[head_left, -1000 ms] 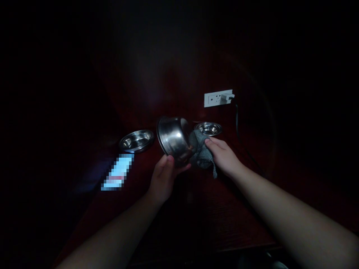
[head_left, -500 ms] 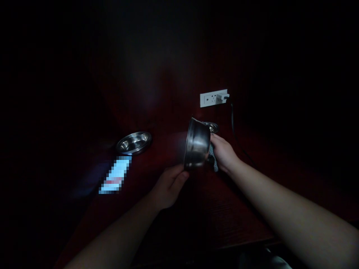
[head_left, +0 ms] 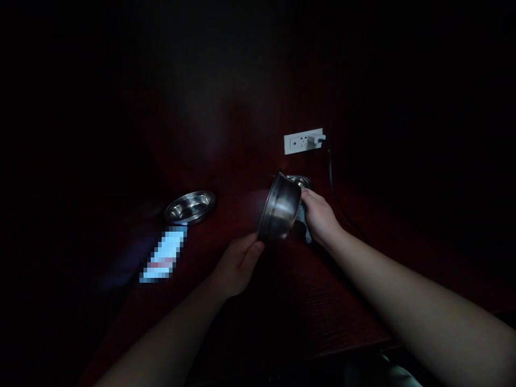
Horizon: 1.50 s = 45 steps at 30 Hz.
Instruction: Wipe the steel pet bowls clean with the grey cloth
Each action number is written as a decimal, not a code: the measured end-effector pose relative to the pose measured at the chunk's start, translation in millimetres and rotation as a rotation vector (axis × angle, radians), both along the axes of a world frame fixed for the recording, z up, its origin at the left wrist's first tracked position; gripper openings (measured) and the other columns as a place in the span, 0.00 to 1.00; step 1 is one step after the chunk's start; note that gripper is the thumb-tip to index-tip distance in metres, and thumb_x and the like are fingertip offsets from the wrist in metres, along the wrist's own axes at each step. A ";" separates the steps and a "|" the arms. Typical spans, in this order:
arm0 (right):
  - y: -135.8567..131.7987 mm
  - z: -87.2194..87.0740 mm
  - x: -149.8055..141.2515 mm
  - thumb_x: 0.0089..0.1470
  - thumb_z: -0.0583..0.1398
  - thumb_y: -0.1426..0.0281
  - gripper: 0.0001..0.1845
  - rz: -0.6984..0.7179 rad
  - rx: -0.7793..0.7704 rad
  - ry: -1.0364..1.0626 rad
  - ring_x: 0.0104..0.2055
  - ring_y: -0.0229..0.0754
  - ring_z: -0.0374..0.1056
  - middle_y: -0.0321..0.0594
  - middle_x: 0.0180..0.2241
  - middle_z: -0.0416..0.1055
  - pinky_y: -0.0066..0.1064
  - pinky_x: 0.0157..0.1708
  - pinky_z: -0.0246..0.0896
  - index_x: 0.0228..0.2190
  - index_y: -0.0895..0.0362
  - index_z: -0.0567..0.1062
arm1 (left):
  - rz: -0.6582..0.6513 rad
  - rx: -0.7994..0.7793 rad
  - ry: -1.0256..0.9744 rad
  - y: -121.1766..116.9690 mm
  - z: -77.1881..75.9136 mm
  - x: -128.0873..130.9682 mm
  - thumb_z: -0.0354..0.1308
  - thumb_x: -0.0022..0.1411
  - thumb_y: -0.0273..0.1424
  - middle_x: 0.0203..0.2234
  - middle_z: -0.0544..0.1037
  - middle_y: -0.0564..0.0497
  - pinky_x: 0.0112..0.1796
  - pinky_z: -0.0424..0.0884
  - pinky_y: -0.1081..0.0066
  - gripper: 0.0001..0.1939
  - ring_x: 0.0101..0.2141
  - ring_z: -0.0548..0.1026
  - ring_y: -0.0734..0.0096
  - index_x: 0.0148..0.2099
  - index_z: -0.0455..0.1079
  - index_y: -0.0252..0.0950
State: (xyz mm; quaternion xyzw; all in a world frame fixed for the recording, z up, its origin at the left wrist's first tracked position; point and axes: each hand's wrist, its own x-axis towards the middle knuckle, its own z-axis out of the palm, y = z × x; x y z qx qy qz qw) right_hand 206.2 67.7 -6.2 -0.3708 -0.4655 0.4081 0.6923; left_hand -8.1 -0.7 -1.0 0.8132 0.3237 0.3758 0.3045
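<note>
A shiny steel bowl [head_left: 281, 208] is held up on its side between my hands, its opening turned to the left. My left hand [head_left: 239, 263] pinches the bowl's lower rim between thumb and fingers. At the bowl's base is my right hand [head_left: 320, 215], closed around a grey patterned cloth [head_left: 304, 226] that lies against the bowl's underside. Its fingertips are partly hidden behind the bowl and cloth. Another steel dish [head_left: 298, 180] shows partly behind the held bowl.
A shallow steel dish [head_left: 190, 208] stands on the dark red table [head_left: 342, 317] at left, with a bright pixelated screen [head_left: 164, 255] in front of it. On the wall is a white socket [head_left: 303, 141] with a plugged-in charger; its black cable [head_left: 331, 174] runs down to the table.
The bowl has tilted, its lower rim swinging left and slightly up along with my left hand. My right hand stays at the base. The whole view has shifted slightly.
</note>
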 end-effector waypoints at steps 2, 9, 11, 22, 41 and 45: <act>-2.5 2.2 -0.5 0.53 0.61 0.56 0.15 -0.033 0.030 -0.034 0.30 0.38 0.66 0.31 0.26 0.72 0.30 0.34 0.59 0.28 0.54 0.76 | -0.011 0.014 0.011 -0.2 0.7 0.2 0.43 0.71 0.39 0.29 0.76 0.51 0.34 0.66 0.70 0.21 0.30 0.71 0.70 0.48 0.73 0.33; -5.7 8.4 0.7 0.57 0.57 0.54 0.21 -0.073 0.134 -0.160 0.44 0.46 0.72 0.38 0.40 0.78 0.39 0.48 0.63 0.43 0.54 0.78 | -0.060 0.078 0.028 -1.9 1.8 2.5 0.44 0.71 0.37 0.30 0.75 0.51 0.35 0.67 0.69 0.18 0.31 0.71 0.71 0.45 0.73 0.34; -4.2 8.0 1.3 0.57 0.57 0.54 0.22 -0.086 0.168 -0.164 0.49 0.47 0.71 0.40 0.45 0.77 0.43 0.53 0.61 0.45 0.54 0.78 | -0.067 0.085 0.036 -2.0 1.6 3.0 0.44 0.71 0.37 0.30 0.75 0.51 0.35 0.67 0.69 0.18 0.31 0.71 0.71 0.43 0.73 0.34; -9.2 12.6 3.2 0.59 0.57 0.54 0.20 -0.139 0.348 -0.258 0.54 0.48 0.70 0.41 0.51 0.75 0.50 0.59 0.58 0.47 0.51 0.76 | -0.095 0.067 0.028 -2.4 1.1 4.0 0.44 0.71 0.36 0.31 0.77 0.50 0.38 0.70 0.67 0.18 0.33 0.74 0.69 0.48 0.73 0.34; -33.8 29.9 1.3 0.63 0.53 0.63 0.19 -0.206 0.648 -0.608 0.61 0.50 0.63 0.41 0.57 0.70 0.52 0.62 0.54 0.54 0.48 0.72 | -0.112 0.008 -0.027 -6.1 0.1 11.2 0.43 0.71 0.36 0.37 0.80 0.48 0.44 0.72 0.65 0.20 0.33 0.75 0.69 0.54 0.72 0.36; -35.9 30.3 1.9 0.63 0.53 0.64 0.20 -0.216 0.663 -0.651 0.61 0.52 0.63 0.41 0.57 0.69 0.53 0.61 0.55 0.54 0.47 0.72 | -0.135 -0.024 -0.063 -6.2 -1.0 12.8 0.43 0.71 0.36 0.42 0.80 0.47 0.46 0.71 0.65 0.20 0.40 0.77 0.66 0.54 0.72 0.35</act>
